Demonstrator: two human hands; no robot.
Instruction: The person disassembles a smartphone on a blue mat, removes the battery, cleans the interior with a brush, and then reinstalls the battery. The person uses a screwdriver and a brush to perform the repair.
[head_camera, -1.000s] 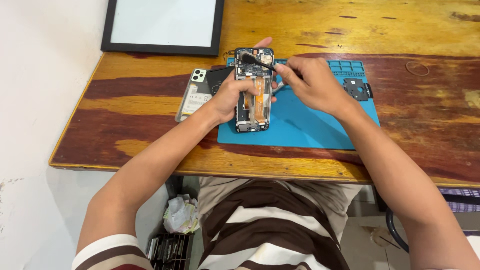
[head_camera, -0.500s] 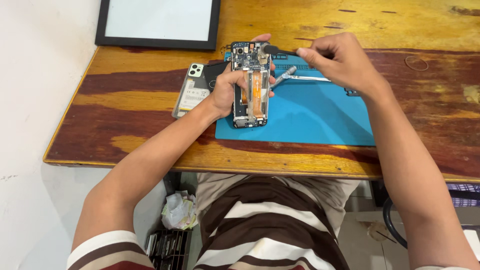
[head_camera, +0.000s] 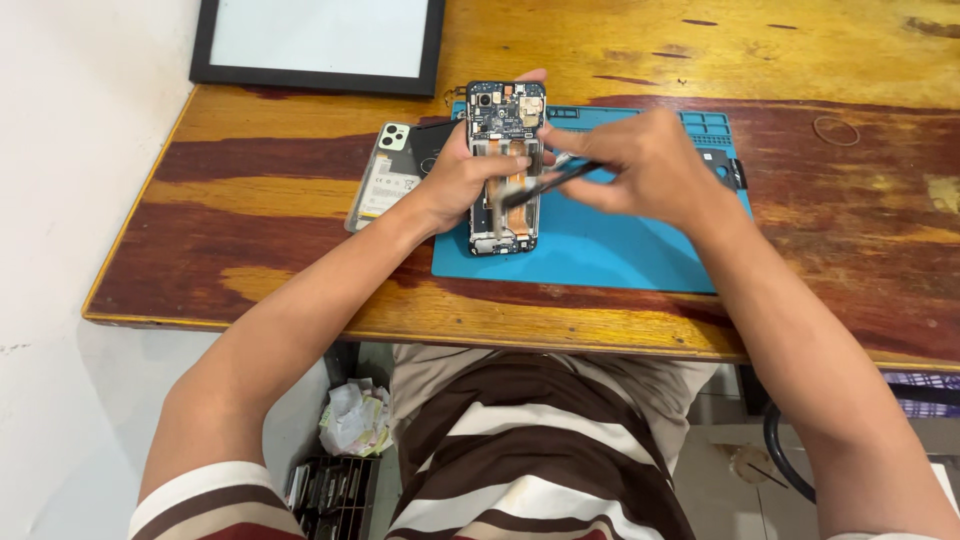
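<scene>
Opened phone (head_camera: 505, 165), circuit boards bared, orange flex strips, upright in left hand (head_camera: 462, 185)

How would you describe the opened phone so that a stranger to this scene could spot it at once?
On the wooden table lies a blue work mat. At the mat's left edge the left hand holds the opened phone upright. Unlike the clear phone case lying flat beside it, it shows bare circuit boards and orange ribbon cables.

Both forearms reach forward; left hand (head_camera: 462, 180) curled in a grip, right hand (head_camera: 640, 165) pinching, knuckles up.
</scene>
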